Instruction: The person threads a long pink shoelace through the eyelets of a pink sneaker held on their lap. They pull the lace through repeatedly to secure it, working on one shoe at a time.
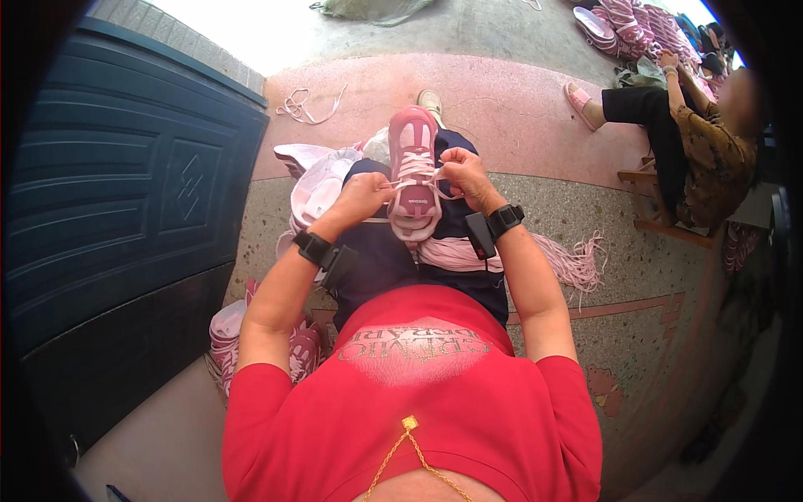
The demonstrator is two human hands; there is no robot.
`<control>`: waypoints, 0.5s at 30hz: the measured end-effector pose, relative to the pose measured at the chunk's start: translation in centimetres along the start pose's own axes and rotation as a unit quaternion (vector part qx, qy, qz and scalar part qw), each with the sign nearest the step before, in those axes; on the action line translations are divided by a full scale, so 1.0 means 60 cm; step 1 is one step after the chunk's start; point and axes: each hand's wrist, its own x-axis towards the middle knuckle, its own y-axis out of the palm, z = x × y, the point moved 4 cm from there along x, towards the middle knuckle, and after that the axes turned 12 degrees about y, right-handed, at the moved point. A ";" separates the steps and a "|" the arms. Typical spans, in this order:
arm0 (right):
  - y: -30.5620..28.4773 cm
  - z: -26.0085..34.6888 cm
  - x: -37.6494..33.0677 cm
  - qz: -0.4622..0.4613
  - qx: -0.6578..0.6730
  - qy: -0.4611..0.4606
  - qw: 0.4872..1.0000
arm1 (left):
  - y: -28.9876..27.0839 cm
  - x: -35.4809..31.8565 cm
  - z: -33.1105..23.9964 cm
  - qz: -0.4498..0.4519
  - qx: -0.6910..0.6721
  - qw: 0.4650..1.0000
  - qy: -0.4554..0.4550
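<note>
A pink and white sneaker (416, 205) rests between my thighs, its toe pointing away from me. A pale pink shoelace (416, 165) is threaded through its eyelets. At the shoe's left side my left hand (366, 197) pinches one part of the lace near the tongue. My right hand (468, 178) is closed on the lace at the right side, with a small loop hanging below its fingers. A bundle of pale pink laces (460, 253) lies across my lap and spills to the right.
More pink and white shoes (314, 192) are piled by my left leg, others (305, 347) lower left. One loose lace (308, 106) lies on the floor ahead. A dark blue door (134, 167) stands left. Another person (711, 159) sits at right on a wooden stool (669, 226), near piled shoes (631, 29).
</note>
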 end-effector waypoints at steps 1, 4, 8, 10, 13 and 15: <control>0.000 -0.002 0.005 -0.023 -0.029 0.005 0.999 | -0.016 -0.002 -0.005 0.034 -0.075 0.994 -0.067; 0.011 0.010 0.005 -0.040 -0.073 -0.012 0.996 | -0.047 -0.007 0.003 0.034 -0.118 0.985 -0.117; 0.005 0.016 0.001 -0.043 -0.081 -0.006 0.996 | -0.029 0.014 -0.044 -0.045 0.039 0.998 0.024; 0.004 0.016 -0.005 -0.021 -0.052 0.002 0.998 | 0.010 0.019 -0.043 -0.045 0.127 0.990 0.035; -0.004 0.013 -0.014 -0.003 -0.012 0.015 1.000 | 0.029 0.027 -0.033 -0.015 0.202 0.979 -0.004; -0.008 0.012 -0.013 -0.007 -0.024 0.023 0.999 | 0.030 0.024 -0.025 -0.046 0.264 0.962 0.060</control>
